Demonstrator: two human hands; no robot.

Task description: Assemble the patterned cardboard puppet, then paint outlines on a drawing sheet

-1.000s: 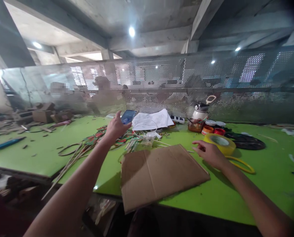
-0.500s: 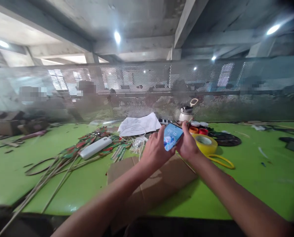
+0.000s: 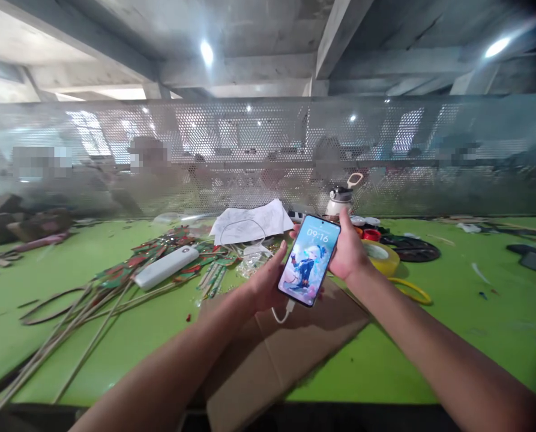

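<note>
A smartphone [image 3: 309,261] with a lit lock screen reading 09:16 is held up over a brown cardboard sheet [image 3: 268,354]. My left hand [image 3: 270,279] grips its left side, thumb along the edge and fingers partly hidden behind. On the other side, my right hand [image 3: 347,249] holds the right edge with its thumb raised. A white cable [image 3: 284,317] is plugged into the phone's lower end. Left of the hands, a white power bank [image 3: 166,267] lies on red and green flat pieces [image 3: 123,271].
Drawn-on white paper [image 3: 252,223] lies on the green table [image 3: 128,360], a bottle [image 3: 340,201] behind. To the right are yellow tape [image 3: 380,258], a yellow loop [image 3: 412,291] and a dark disc [image 3: 414,249]. Long sticks [image 3: 76,324] reach the left front edge. Boxes stand far left.
The phone has come closer and tilted to show its whole screen. My left hand has shifted down its side, uncovering the screen, and the plugged-in cable now shows.
</note>
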